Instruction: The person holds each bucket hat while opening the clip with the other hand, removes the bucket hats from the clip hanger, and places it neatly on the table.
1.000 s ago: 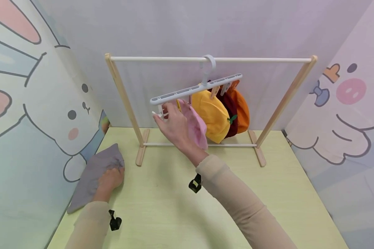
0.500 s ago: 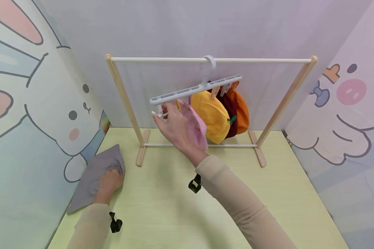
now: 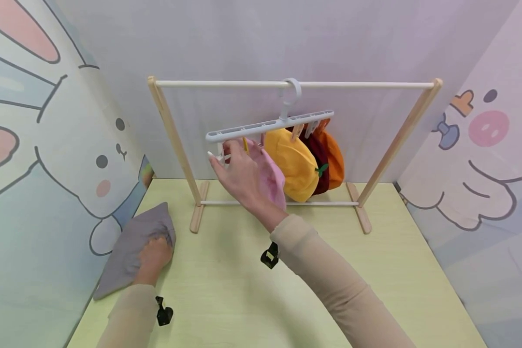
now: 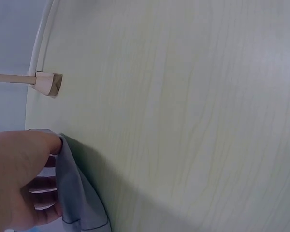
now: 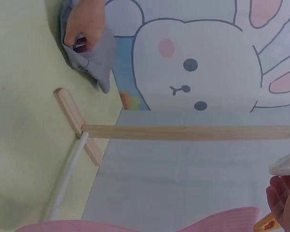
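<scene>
My left hand [image 3: 155,253] grips a fold of flat grey cloth [image 3: 123,253] lying on the table at the left. In the left wrist view the thumb and fingers pinch the edge of this grey cloth [image 4: 82,193]. My right hand [image 3: 241,179] pinches a white clip [image 3: 221,156] under the left end of the pale hanger [image 3: 243,130]. The clip [image 5: 285,166] shows at the right edge of the right wrist view. Close to this hand hangs a pink cap [image 3: 271,176]. Farther right on the hanger are a yellow cap [image 3: 291,166], a maroon cap [image 3: 321,157] and an orange cap [image 3: 336,159].
A wooden rack with a white rail [image 3: 356,85] bears the hanger by its hook. Its feet [image 3: 196,215] stand on the pale table [image 3: 226,299]. Walls printed with cartoon animals [image 3: 91,145] close in both sides. An orange clip [image 3: 297,131] holds the yellow cap.
The hanger's left end has shifted slightly left and up with my right hand, and its right end dips a little. The caps have swung slightly left. My left hand stays on the grey cloth.
</scene>
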Demonstrator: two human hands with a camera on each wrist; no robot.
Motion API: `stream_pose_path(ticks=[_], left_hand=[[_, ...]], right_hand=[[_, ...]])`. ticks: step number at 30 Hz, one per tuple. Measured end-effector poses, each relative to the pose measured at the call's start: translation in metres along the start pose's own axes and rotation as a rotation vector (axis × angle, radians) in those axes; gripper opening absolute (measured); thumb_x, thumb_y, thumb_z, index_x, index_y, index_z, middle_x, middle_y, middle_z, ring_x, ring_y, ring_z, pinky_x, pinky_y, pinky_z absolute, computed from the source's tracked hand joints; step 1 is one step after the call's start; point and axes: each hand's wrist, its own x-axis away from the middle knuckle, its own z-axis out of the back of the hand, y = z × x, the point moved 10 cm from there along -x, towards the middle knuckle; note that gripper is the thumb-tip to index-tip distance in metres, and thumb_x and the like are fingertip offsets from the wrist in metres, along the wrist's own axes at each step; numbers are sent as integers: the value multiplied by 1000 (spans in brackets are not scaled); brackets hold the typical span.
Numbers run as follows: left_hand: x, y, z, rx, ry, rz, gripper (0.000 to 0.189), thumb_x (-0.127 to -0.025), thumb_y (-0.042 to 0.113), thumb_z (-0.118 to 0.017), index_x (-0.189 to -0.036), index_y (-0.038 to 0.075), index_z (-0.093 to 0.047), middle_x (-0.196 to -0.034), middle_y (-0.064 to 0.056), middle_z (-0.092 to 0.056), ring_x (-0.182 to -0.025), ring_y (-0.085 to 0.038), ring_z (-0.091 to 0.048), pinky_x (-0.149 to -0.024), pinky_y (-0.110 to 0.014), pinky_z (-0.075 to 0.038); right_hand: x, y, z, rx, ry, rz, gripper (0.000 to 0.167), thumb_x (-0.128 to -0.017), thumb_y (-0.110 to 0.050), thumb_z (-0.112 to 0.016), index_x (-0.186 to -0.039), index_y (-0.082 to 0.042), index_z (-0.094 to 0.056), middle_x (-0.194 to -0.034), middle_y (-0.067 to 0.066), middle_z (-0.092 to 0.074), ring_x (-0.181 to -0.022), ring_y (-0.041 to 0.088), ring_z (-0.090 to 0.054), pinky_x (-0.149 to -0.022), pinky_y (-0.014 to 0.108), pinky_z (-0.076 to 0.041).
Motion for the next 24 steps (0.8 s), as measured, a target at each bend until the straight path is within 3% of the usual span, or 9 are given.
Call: stream_pose_path(ticks=[9, 16, 24], left_hand=[[2, 4, 2, -8, 13, -9, 39, -91, 16, -43, -116, -13, -47, -108, -36, -47, -97, -54, -49, -75, -61, -42], [6, 7, 8, 2, 33, -51, 38, -91, 15, -41, -113, -14, -49, -104, -35, -50, -94, -55, -50, -74, -60, -43], [7, 10, 13, 21, 38, -71, 39, -92, 18, -42, -116, -11, -49, -105, -32, -52, -94, -53, -51, -72, -58, -43]], right_hand=[[-1, -4, 7, 38, 53, 0, 32, -85, -35, -62, -101, -10, -51, -89, 0, -65, -74, 8, -61, -59, 17, -46], [-1, -3, 4, 31, 12, -19, 34, -86, -38, -60, -105, -10, -55, -90, -1, -65, -76, 9, -62, -60, 17, -47], [-3, -7, 2, 8, -5, 10, 34, -87, -39, -59, -106, -10, -54, -87, 1, -65, -72, 10, -64, -52, 13, -44]])
